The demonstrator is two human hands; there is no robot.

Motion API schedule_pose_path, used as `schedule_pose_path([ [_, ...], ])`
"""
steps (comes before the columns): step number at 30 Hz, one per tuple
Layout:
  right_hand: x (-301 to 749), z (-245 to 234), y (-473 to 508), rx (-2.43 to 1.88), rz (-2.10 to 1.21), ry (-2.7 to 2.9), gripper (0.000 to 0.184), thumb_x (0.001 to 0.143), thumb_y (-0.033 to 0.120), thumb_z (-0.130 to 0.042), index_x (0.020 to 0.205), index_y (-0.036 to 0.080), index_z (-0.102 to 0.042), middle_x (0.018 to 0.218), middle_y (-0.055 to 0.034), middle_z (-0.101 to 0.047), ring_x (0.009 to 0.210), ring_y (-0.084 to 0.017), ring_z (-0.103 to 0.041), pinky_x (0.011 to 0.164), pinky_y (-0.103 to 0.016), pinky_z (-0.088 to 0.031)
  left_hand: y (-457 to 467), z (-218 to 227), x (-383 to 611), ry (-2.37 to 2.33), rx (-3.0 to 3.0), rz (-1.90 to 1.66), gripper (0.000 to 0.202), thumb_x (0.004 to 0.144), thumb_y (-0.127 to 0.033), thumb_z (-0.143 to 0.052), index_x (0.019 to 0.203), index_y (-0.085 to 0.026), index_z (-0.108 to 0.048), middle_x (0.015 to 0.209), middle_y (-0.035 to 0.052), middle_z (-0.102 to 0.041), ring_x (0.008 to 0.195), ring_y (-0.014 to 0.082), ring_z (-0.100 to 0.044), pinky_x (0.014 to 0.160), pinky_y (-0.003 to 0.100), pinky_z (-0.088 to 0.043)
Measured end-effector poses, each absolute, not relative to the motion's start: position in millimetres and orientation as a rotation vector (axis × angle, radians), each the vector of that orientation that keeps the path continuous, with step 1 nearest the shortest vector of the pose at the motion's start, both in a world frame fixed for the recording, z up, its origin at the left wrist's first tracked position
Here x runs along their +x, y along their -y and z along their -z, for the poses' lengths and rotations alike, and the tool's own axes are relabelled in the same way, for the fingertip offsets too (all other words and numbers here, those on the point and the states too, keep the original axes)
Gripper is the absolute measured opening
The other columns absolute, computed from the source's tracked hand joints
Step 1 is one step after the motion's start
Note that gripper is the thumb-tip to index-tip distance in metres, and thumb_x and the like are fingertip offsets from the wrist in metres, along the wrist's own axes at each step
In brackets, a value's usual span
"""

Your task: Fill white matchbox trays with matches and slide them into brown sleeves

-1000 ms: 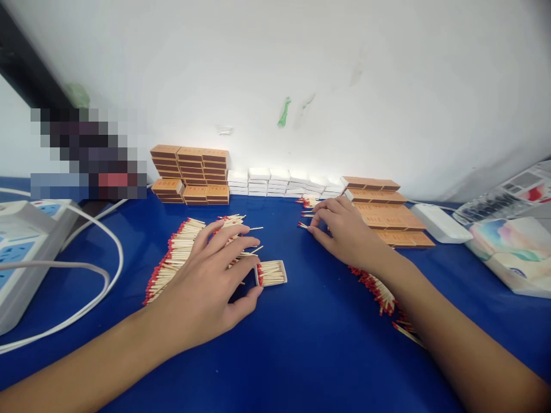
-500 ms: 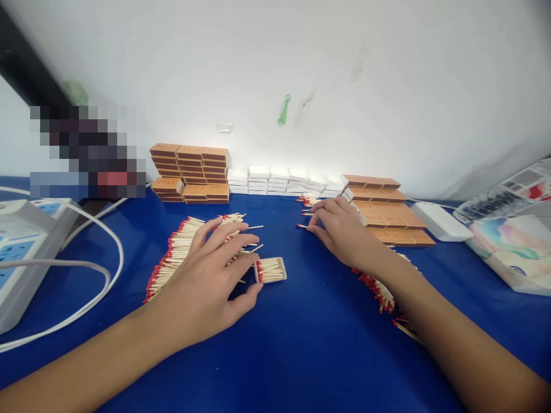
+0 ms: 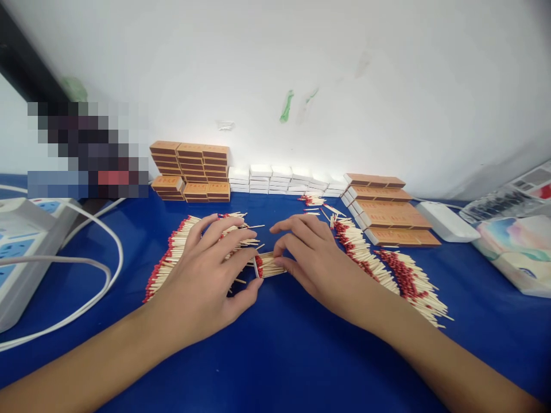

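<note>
My left hand (image 3: 206, 267) is closed at thumb and forefinger on the left end of a small white matchbox tray (image 3: 255, 267). Inside the tray lie matches (image 3: 267, 264), their red heads at the left. Over the tray's right end my right hand (image 3: 316, 258) is in a pinch, with its fingertips at the match sticks. The match it carries is hard to tell from those underneath. A pile of red-headed matches (image 3: 174, 255) lies under and behind my left hand, partly hidden by it.
More matches (image 3: 365, 252) spread beside my right forearm, and a small bunch (image 3: 313, 200) lies farther back. Orange matchboxes (image 3: 202, 152) stand stacked at back left, others (image 3: 387, 212) at right, with white trays (image 3: 282, 178) between. A power strip (image 3: 26, 246) with cables sits left.
My right hand has come left and nearer, carrying a match from the back of the table to the tray. My left hand stays at the tray's left end.
</note>
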State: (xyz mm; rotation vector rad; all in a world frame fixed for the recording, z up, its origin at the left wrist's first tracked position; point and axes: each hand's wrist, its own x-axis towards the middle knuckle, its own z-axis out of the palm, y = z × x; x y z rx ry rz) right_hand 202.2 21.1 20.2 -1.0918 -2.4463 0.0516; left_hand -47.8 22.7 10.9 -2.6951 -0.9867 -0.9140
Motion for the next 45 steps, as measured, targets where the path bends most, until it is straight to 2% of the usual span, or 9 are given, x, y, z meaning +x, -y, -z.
schedule_pose_path([
  [6,224,-20,-40,-1.098,-0.053,2.359,0.013,0.112,0.027,-0.058,0.11,0.026,-0.071,0.13,-0.0125,-0.075,0.129,-0.033,-0.062,0.111,-0.054,-0.048,-22,-11,-48,1.001,-2.699,0.922,0.014,0.101,-0.029,-0.071,0.111,-0.022,-0.078,0.133,0.0084,-0.08,0.143,0.0372,-0.064,0.129,0.067,-0.038],
  [10,268,-7,-77,-1.337,0.141,2.207,0.016,0.108,0.028,-0.059,0.112,0.025,-0.074,0.114,-0.0136,-0.078,0.115,-0.037,-0.063,0.105,-0.058,-0.047,-22,-11,-48,0.985,-2.708,0.934,0.014,0.101,-0.03,-0.071,0.11,-0.022,-0.078,0.131,0.0085,-0.08,0.141,0.0371,-0.065,0.127,0.065,-0.04],
  [14,302,12,-107,-1.528,0.199,2.209,0.021,0.104,0.029,-0.06,0.113,0.023,-0.077,0.118,-0.0168,-0.077,0.115,-0.04,-0.06,0.098,-0.059,-0.048,-21,-11,-47,0.955,-2.723,0.953,0.015,0.103,-0.031,-0.069,0.111,-0.022,-0.078,0.13,0.0084,-0.08,0.139,0.0359,-0.066,0.127,0.064,-0.04],
  [21,305,17,-112,-1.431,0.216,2.238,0.014,0.103,0.032,-0.064,0.106,0.026,-0.076,0.114,-0.014,-0.076,0.112,-0.037,-0.059,0.103,-0.058,-0.047,-21,-12,-47,0.961,-2.722,0.948,0.015,0.103,-0.03,-0.068,0.111,-0.022,-0.078,0.132,0.0088,-0.08,0.14,0.0357,-0.066,0.127,0.064,-0.04],
  [29,306,17,-115,-1.455,0.178,2.291,0.015,0.105,0.028,-0.06,0.094,0.025,-0.07,0.113,-0.0138,-0.076,0.11,-0.036,-0.061,0.1,-0.056,-0.048,-21,-12,-47,0.957,-2.726,0.961,0.015,0.102,-0.03,-0.069,0.111,-0.022,-0.078,0.131,0.0083,-0.08,0.138,0.0346,-0.067,0.128,0.063,-0.04],
  [37,291,10,-104,-1.411,0.199,2.398,0.02,0.109,0.029,-0.055,0.098,0.023,-0.071,0.121,-0.0167,-0.075,0.117,-0.038,-0.057,0.105,-0.057,-0.047,-21,-11,-48,0.954,-2.734,0.949,0.015,0.103,-0.031,-0.069,0.112,-0.022,-0.078,0.133,0.0085,-0.08,0.14,0.0345,-0.066,0.129,0.063,-0.038],
  [45,291,7,-99,-1.385,0.169,2.401,0.018,0.109,0.028,-0.056,0.097,0.024,-0.07,0.12,-0.0152,-0.074,0.118,-0.037,-0.058,0.107,-0.056,-0.048,-21,-12,-48,0.952,-2.737,0.951,0.015,0.103,-0.03,-0.069,0.111,-0.022,-0.078,0.132,0.0087,-0.08,0.139,0.0349,-0.067,0.128,0.064,-0.039],
])
